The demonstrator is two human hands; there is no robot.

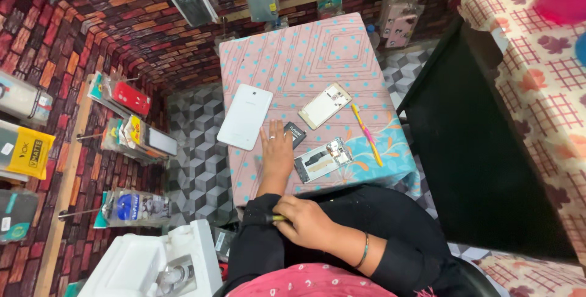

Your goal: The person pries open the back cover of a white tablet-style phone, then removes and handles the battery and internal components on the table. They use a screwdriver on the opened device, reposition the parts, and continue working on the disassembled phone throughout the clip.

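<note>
Centrally, a small worktop (317, 47) covered in pink cloth with blue dots is recorded, seen from above.

Item one: the left hand (276, 148) is laid flat and open on the cloth, fingers spread, nothing gripped. A small dark rectangular battery-like part (296, 133) lies just beside its fingertips; whether it is touched cannot be told.

Item two: the right hand (303, 219) is held closed against the lap, over the left sleeve, gripping a thin tool with a yellow and black end (274, 217); only that short end shows, so its kind is not made out.

Item three: an opened phone body with exposed inner parts (322, 159) lies just right of the left hand, near the worktop's front edge.

Item four: a pale gold phone back shell (325, 105) lies further back; a white tablet, face down (245, 116), lies to the left of it; a yellow and pink pen-like stick (367, 134) lies to the right.

Risks, as judged: the opened phone sits close to the edge and could be knocked off by a sleeve; loose small parts could be lost in the patterned cloth.

Obscured: packaged phone cases on wall hooks (127, 98) are partly cut off; a white foam tray (146, 263) at the lower left is cropped, its contents unclear.
</note>
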